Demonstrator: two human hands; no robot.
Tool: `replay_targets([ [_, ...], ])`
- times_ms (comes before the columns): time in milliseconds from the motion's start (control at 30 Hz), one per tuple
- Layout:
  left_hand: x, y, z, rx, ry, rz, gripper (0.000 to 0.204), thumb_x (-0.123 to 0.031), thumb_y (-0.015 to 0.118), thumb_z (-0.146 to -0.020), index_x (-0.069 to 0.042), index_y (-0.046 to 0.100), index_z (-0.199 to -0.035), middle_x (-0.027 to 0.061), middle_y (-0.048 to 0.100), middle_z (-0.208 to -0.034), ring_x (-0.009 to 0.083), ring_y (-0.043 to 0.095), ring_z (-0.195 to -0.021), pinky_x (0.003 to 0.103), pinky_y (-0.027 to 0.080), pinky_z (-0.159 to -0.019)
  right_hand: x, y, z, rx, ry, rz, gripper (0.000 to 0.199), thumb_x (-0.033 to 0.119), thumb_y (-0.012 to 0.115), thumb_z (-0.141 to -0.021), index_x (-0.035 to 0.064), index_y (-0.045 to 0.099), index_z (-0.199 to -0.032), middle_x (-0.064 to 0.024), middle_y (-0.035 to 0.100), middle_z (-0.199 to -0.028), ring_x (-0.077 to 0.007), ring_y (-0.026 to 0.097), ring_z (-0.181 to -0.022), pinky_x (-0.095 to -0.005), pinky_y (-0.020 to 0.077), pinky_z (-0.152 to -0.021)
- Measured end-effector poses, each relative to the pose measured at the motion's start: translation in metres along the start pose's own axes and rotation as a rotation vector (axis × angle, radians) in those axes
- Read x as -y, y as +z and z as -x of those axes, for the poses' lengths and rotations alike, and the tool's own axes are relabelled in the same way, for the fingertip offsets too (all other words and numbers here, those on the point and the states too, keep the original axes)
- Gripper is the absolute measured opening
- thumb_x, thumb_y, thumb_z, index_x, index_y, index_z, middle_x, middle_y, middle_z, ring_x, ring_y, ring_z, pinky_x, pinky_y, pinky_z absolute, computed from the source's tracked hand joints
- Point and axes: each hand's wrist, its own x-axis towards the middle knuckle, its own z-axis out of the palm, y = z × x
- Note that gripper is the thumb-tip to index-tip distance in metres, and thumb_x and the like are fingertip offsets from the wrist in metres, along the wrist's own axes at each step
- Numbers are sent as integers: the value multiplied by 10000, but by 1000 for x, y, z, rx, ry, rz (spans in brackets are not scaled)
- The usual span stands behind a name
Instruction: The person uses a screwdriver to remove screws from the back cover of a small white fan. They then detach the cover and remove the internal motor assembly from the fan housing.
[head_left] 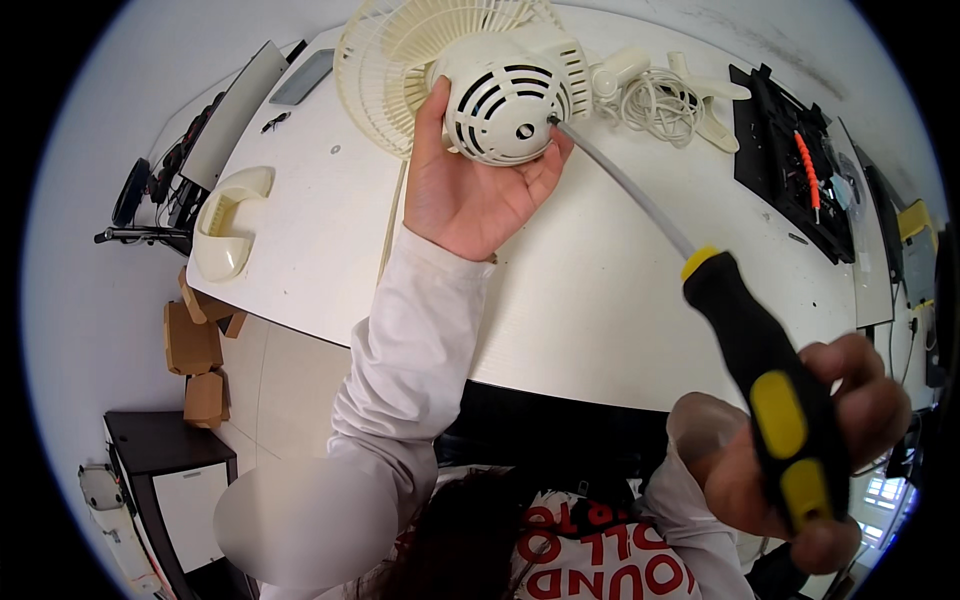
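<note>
Evidently the work sits at the fingertips of the left hand (465, 205): the screwdriver (745, 330) has its tip at a small hole near the right edge of the fan's motor cover (495, 120), though whether it has bitten into a screw is too small to tell. To do this well, I'd judge, the shaft should run straight in line with the hole, with steady pressure along it, since a slanted tip could slip and scratch the plastic or jab the left fingers just beside it. Turning slowly and bracing the cover firmly in the left palm would probably help.

As for pose, the hands are well apart. The left reaches forward, arm nearly straight, palm up and clasped around the motor cover, thumb along its left side and fingers curled under its right. The right hand (862, 425) hangs low and nearer the body, elbow bent, wrapped around the black and yellow handle.

Beyond the left hand and to its left stands the fan cage (380, 70); a coiled cord (665, 105) lies to that hand's right. Further left of it rests a curved white cover (225, 225), on the table (600, 320).
</note>
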Motion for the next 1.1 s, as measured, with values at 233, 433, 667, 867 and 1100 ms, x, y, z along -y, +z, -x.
replay_targets([
  [233,0,0,0,-1,-9,4,583,-477,554,-829,-39,459,-1202,153,517,-1127,324,507,-980,378,491,-838,2,0,1,31,-9,34,600,402,599,-821,265,297,-1322,-189,341,-1292,-337,428,-1091,-424,428,-820],
  [433,-6,-6,0,64,-35,52,620,-497,507,-851,-76,387,-1291,178,389,-1301,363,378,-1172,394,463,-869,2,-1,-1,57,-28,69,613,417,612,-814,263,297,-1317,-185,350,-1279,-317,450,-1065,-400,442,-794],
  [667,0,0,1,0,-10,22,581,-469,569,-822,-40,460,-1198,151,515,-1121,320,497,-978,380,496,-821,4,-11,-10,183,-25,15,697,467,651,-770,276,288,-1334,-189,346,-1299,-334,447,-1090,-407,443,-809],
  [867,-1,0,1,0,-5,9,584,-467,571,-823,-42,453,-1205,154,511,-1126,328,497,-982,382,498,-820,2,-11,-9,200,-35,-84,656,482,625,-780,336,292,-1326,-178,347,-1307,-332,420,-1127,-365,450,-830],
  [1100,2,1,0,4,-24,34,575,-466,568,-826,-52,453,-1207,155,502,-1138,334,491,-991,384,497,-823,11,2,8,-11,-14,241,469,332,481,-908,267,264,-1319,-133,424,-1235,-339,443,-1135,-396,484,-857],
])
